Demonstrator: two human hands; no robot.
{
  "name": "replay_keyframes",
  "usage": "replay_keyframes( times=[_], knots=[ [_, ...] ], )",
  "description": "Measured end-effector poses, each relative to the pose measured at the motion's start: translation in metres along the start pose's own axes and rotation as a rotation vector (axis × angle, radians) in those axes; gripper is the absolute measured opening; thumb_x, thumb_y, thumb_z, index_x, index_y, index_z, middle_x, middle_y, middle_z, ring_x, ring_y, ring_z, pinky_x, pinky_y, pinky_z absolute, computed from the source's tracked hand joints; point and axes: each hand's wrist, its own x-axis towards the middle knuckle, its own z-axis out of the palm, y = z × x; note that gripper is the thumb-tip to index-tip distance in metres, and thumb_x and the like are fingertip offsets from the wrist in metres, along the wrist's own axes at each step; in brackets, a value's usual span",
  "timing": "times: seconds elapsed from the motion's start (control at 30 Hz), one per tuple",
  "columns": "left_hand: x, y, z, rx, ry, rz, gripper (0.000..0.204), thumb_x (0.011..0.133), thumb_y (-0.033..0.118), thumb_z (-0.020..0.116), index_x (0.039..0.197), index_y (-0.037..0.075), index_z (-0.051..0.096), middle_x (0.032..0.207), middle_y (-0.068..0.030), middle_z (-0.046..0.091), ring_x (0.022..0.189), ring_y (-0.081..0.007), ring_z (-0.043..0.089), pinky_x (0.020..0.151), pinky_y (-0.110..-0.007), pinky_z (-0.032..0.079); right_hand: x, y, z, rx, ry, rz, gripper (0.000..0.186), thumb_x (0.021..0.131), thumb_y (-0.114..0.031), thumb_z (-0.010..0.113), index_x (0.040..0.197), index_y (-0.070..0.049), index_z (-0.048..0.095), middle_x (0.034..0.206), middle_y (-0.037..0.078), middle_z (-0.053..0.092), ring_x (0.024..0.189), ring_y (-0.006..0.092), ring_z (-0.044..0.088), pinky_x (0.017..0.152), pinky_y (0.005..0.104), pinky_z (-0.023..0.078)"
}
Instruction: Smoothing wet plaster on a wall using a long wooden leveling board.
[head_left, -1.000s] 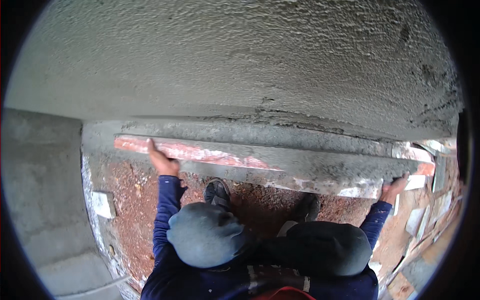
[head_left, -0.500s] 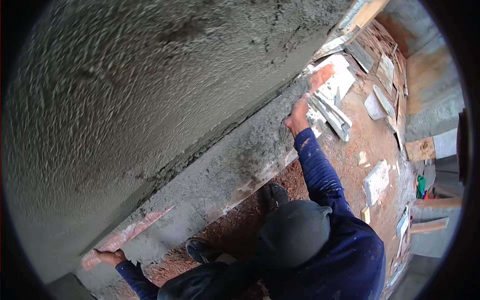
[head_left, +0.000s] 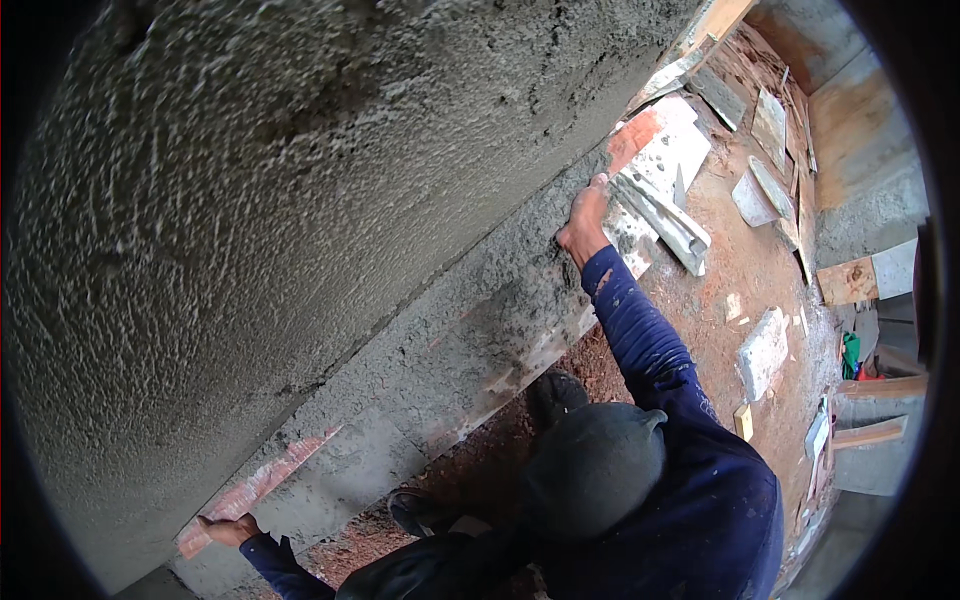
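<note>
Wet grey plaster covers the wall [head_left: 300,200], rough and stippled over its whole face. Against its lower part a long straight board [head_left: 440,385], reddish where the mortar has not coated it, lies pressed flat along the wall, running from the lower left up toward the upper right. The person's left hand [head_left: 228,528] grips the board's lower end, fingers curled over its edge. The right hand [head_left: 585,220] holds the upper stretch of the board, fingers wrapped onto it, the blue sleeve [head_left: 640,330] stretched out along the wall. Both knees, in dark grey trousers [head_left: 595,465], bend below the board, and a dark shoe [head_left: 555,392] stands on the red dirt floor [head_left: 750,280] close to the wall's foot. Broken pale tiles [head_left: 670,200] and bits of timber lie scattered over the floor to the right, well apart from the hands.
</note>
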Motion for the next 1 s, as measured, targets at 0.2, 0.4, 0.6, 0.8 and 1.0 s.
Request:
replay_keyframes(
  times=[0.2, 0.4, 0.6, 0.8, 1.0],
  knots=[
    [-0.009, -0.001, 0.008, -0.051, 0.003, -0.030, 0.056, 0.087, 0.036, 0.038, 0.128, -0.001, 0.030, 0.131, -0.0134, 0.033, 0.119, -0.0250, 0.035, 0.099, -0.034, 0.027, 0.012, -0.016, 0.002, 0.098, -0.096, 0.073, 0.066, 0.085, -0.052, 0.033, 0.119, 0.005, 0.038, 0.114, 0.016, 0.046, 0.095, 0.0249, 0.046, 0.078, 0.0395, 0.038],
    [-0.014, 0.000, 0.015, -0.095, -0.079, -0.055, 0.046, 0.087, 0.030, 0.041, 0.121, -0.001, 0.039, 0.122, -0.0140, 0.044, 0.109, -0.0281, 0.044, 0.093, -0.041, 0.036, 0.013, -0.069, 0.001, 0.216, -0.214, 0.112, 0.064, 0.086, -0.050, 0.031, 0.128, -0.002, 0.026, 0.128, 0.017, 0.035, 0.110, 0.0283, 0.041, 0.084, 0.0451, 0.038],
    [-0.062, -0.003, 0.048, -0.110, -0.100, -0.056, 0.045, 0.086, 0.031, 0.040, 0.119, 0.000, 0.040, 0.119, -0.0145, 0.046, 0.107, -0.0291, 0.045, 0.092, -0.043, 0.037, 0.071, -0.099, 0.001, 0.143, -0.174, 0.081, 0.060, 0.088, -0.046, 0.032, 0.128, -0.002, 0.027, 0.127, 0.016, 0.038, 0.114, 0.0287, 0.041, 0.088, 0.0468, 0.038],
    [-0.119, -0.013, 0.078, -0.088, -0.129, -0.095, 0.044, 0.087, 0.032, 0.037, 0.119, 0.002, 0.040, 0.118, -0.0138, 0.046, 0.107, -0.0291, 0.045, 0.092, -0.044, 0.037, 0.199, -0.121, -0.007, 0.261, -0.329, -0.022, 0.060, 0.087, -0.042, 0.032, 0.129, 0.000, 0.024, 0.137, 0.014, 0.023, 0.125, 0.0257, 0.025, 0.099, 0.0412, 0.025],
    [-0.179, -0.019, 0.096, -0.039, -0.231, -0.140, 0.046, 0.088, 0.037, 0.037, 0.122, 0.005, 0.037, 0.119, -0.0111, 0.045, 0.107, -0.0280, 0.045, 0.091, -0.044, 0.037, 0.200, -0.167, -0.008, 0.138, -0.223, -0.182, 0.049, 0.084, -0.035, 0.036, 0.118, 0.001, 0.038, 0.121, 0.014, 0.044, 0.115, 0.0238, 0.041, 0.092, 0.0369, 0.035]
  ],
)
